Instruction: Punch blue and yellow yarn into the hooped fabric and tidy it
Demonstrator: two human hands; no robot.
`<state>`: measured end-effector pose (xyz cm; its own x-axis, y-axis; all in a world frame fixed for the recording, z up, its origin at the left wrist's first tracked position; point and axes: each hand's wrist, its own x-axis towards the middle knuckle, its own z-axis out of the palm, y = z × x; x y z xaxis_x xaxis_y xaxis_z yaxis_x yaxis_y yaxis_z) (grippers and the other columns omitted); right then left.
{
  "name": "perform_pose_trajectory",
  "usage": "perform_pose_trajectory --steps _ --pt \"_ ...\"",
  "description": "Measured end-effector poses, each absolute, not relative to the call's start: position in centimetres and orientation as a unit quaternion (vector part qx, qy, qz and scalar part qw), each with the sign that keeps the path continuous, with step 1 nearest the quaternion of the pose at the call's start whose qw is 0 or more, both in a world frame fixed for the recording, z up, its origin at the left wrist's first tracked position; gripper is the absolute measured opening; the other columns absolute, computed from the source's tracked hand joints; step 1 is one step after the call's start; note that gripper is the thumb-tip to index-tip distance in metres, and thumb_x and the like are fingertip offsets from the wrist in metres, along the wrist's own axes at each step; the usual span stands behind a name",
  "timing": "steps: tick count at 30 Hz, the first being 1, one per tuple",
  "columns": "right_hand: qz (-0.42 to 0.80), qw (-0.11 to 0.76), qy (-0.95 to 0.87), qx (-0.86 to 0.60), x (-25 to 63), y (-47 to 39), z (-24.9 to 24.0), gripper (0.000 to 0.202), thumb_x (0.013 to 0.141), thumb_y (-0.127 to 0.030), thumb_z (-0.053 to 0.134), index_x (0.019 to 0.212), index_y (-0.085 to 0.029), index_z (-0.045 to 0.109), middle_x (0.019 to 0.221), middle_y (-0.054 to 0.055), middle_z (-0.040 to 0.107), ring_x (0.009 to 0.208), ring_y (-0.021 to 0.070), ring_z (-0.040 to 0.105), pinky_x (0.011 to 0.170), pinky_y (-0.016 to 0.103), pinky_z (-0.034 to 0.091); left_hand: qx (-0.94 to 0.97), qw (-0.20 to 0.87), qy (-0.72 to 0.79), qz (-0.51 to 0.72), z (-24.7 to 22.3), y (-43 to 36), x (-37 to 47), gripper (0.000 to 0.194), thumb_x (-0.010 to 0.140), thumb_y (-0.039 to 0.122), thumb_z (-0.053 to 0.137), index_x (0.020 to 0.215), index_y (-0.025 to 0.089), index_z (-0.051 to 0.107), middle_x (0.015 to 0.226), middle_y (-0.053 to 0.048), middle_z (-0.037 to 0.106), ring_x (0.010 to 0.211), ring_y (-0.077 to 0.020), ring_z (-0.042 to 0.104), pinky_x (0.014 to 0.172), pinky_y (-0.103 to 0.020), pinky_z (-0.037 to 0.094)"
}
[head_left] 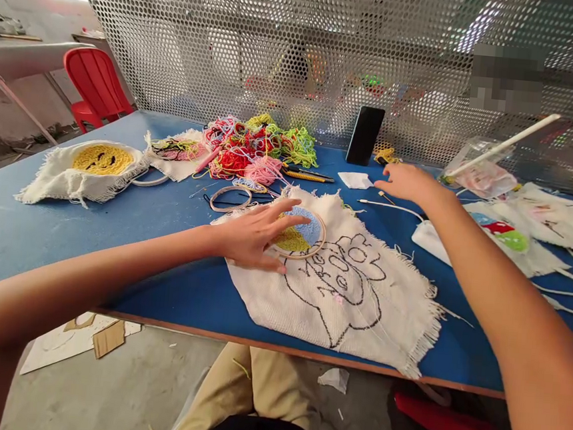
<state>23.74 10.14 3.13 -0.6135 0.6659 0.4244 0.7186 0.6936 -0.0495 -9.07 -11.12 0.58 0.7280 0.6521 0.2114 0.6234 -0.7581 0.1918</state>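
Observation:
My left hand lies with fingers spread over the left side of a wooden embroidery hoop. The hoop frames blue and yellow stitching on a large white cloth with frayed edges and a dark outline drawing. Farther back on the right, my right hand reaches over the table beside a small white piece. A dark-tipped object is at its fingertips; whether the fingers grip it is unclear. A thin tool with a white cable lies just below that hand.
Tangled coloured yarn sits at the back, near a leaning phone. A smiley cloth lies left, an empty hoop nearer the middle. More cloths and a plastic bag are right, before a perforated metal screen.

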Motion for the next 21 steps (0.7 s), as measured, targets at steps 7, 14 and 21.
perform_pose_trajectory --steps 7,14,21 --pt "-0.049 0.194 -0.909 -0.365 25.3 12.8 -0.3 0.056 0.062 -0.076 0.049 0.041 -0.025 0.037 0.031 -0.005 0.03 0.033 0.0074 0.031 0.051 0.029 0.04 0.933 0.05 0.315 0.165 0.8 -10.1 -8.6 0.065 0.075 0.028 0.055 0.133 0.016 0.028 0.143 -0.02 0.017 0.134 -0.0303 0.021 0.105 -0.047 0.031" --pt "-0.107 0.281 -0.866 -0.4 22.9 9.1 2.6 0.029 0.08 -0.041 0.051 0.059 -0.023 0.046 0.05 0.001 0.046 0.047 0.0109 0.038 0.055 0.03 0.035 0.917 0.083 0.304 0.243 1.5 -8.9 -9.0 0.059 0.077 0.036 0.055 0.128 0.016 0.034 0.137 -0.018 0.029 0.132 -0.0268 0.025 0.107 -0.043 0.03" --pt "-0.085 0.33 -0.901 -0.269 14.1 -2.2 7.1 0.011 0.085 -0.028 0.042 0.087 -0.021 0.051 0.084 0.006 0.057 0.083 0.0197 0.055 0.077 0.037 0.043 0.817 0.158 0.376 0.408 3.8 -10.0 -8.4 0.027 0.087 0.026 0.044 0.111 0.014 0.046 0.101 -0.009 0.057 0.092 -0.0135 0.056 0.081 -0.027 0.048"
